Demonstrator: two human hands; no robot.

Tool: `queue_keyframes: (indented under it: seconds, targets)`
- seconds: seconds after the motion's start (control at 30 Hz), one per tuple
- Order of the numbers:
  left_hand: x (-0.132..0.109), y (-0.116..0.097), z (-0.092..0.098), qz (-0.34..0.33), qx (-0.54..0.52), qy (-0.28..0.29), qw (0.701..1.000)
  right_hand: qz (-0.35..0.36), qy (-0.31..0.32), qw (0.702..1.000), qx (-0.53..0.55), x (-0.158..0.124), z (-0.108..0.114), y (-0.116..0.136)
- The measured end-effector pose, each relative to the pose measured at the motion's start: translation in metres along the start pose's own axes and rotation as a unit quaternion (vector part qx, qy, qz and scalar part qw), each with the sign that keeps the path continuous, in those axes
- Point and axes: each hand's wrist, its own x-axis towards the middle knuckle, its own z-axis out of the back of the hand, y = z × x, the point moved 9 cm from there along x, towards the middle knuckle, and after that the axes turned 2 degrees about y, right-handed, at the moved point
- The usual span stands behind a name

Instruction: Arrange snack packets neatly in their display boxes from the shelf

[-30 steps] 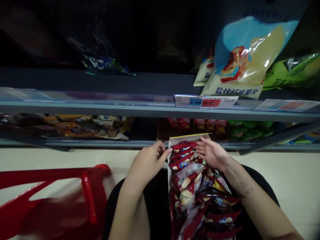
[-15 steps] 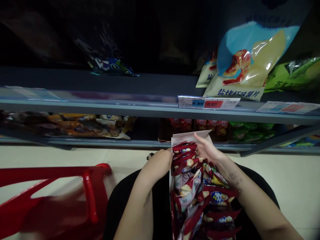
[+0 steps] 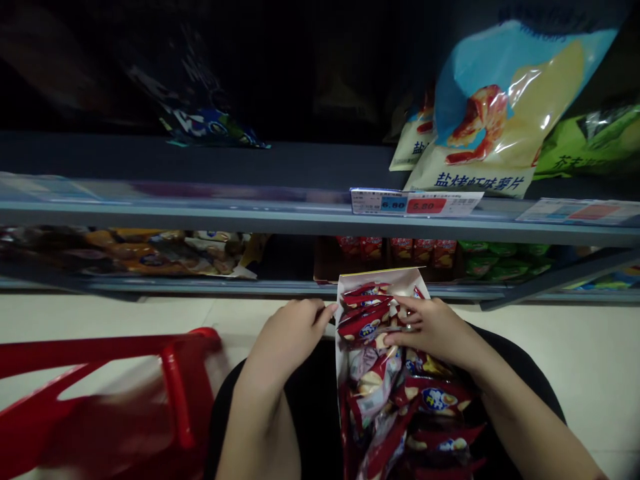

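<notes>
An open white cardboard box [image 3: 342, 367] full of dark red snack packets [image 3: 437, 396] lies over my lap, its far flap standing up. At its left wall is my left hand [image 3: 293, 333], fingers curled down and thumb tip against the edge; part of its grip is hidden. Reaching in over the far right part, my right hand [image 3: 440, 330] has its thumb and fingers around the shiny edge of a packet among the others. A ring shows on one finger. The packets stand upright in a row at the far left and lie jumbled nearer me.
A shelf edge [image 3: 280, 217] with price tags [image 3: 415, 203] runs across in front. Chip bags [image 3: 495, 120] stand on it. Below are red snack packs [image 3: 423, 252], green packets [image 3: 500, 257] and orange-brown packets [image 3: 145, 253]. A red plastic basket or cart [image 3: 180, 393] stands at my left.
My right hand has left the box's far right corner and moved nearer, in over the packets. My left hand has shifted slightly left, its thumb stretched toward the box edge.
</notes>
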Motion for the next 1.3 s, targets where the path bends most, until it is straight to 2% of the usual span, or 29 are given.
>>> queue_keyframes:
  seconds: [0.07, 0.1, 0.2, 0.27, 0.33, 0.4, 0.53, 0.63, 0.73, 0.9, 0.97, 1.07, 1.13, 1.17, 1.23, 1.3]
  targets:
    - [-0.008, -0.01, 0.007, -0.039, -0.044, -0.011, 0.998, 0.0, -0.014, 0.999, -0.052, -0.007, 0.004, 0.002]
    - [-0.012, -0.02, 0.005, -0.079, -0.074, 0.005, 0.994, 0.001, -0.004, 0.998, -0.067, -0.009, 0.005, 0.003]
    - [-0.025, -0.054, -0.018, -0.222, -0.133, 0.107, 0.96, 0.019, 0.077, 0.993, -0.092, -0.013, 0.0, 0.006]
    - [-0.027, -0.068, -0.036, -0.261, -0.12, 0.141, 0.947, 0.034, 0.133, 0.986, -0.096, -0.017, -0.003, 0.008]
    - [-0.023, -0.072, -0.047, -0.259, -0.102, 0.136, 0.951, 0.043, 0.171, 0.981, -0.083, -0.02, -0.004, 0.008]
    - [-0.02, -0.072, -0.047, -0.256, -0.091, 0.116, 0.955, 0.04, 0.172, 0.983, -0.052, -0.021, -0.001, 0.005]
    - [-0.024, -0.056, -0.017, -0.247, -0.075, 0.039, 0.965, 0.014, 0.101, 0.995, 0.021, -0.017, 0.015, -0.008]
    - [-0.029, -0.036, 0.007, -0.208, -0.054, -0.016, 0.976, 0.007, 0.101, 0.99, -0.099, -0.019, 0.018, -0.012]
    - [-0.03, -0.028, 0.012, -0.187, -0.044, -0.026, 0.981, 0.018, 0.159, 0.967, -0.2, -0.026, 0.009, -0.009]
    - [-0.028, -0.028, 0.008, -0.171, -0.03, -0.028, 0.984, 0.139, 0.219, 0.957, -0.127, -0.027, -0.005, 0.018]
    - [-0.029, -0.026, 0.009, -0.162, -0.027, -0.039, 0.986, 0.191, 0.281, 0.936, -0.087, -0.03, -0.015, 0.027]
    - [-0.032, -0.025, 0.012, -0.161, -0.025, -0.051, 0.985, 0.221, 0.422, 0.88, 0.003, -0.041, -0.031, 0.033]
    - [-0.033, -0.026, 0.014, -0.163, -0.021, -0.058, 0.985, 0.202, 0.479, 0.852, 0.068, -0.045, -0.037, 0.033]
    - [-0.032, -0.027, 0.014, -0.164, -0.019, -0.06, 0.984, 0.18, 0.487, 0.849, 0.096, -0.044, -0.04, 0.031]
    - [-0.031, -0.028, 0.014, -0.164, -0.016, -0.059, 0.985, 0.108, 0.454, 0.873, 0.143, -0.032, -0.044, 0.02]
    - [-0.03, -0.028, 0.011, -0.159, -0.014, -0.05, 0.986, 0.021, 0.382, 0.91, 0.16, -0.017, -0.048, 0.001]
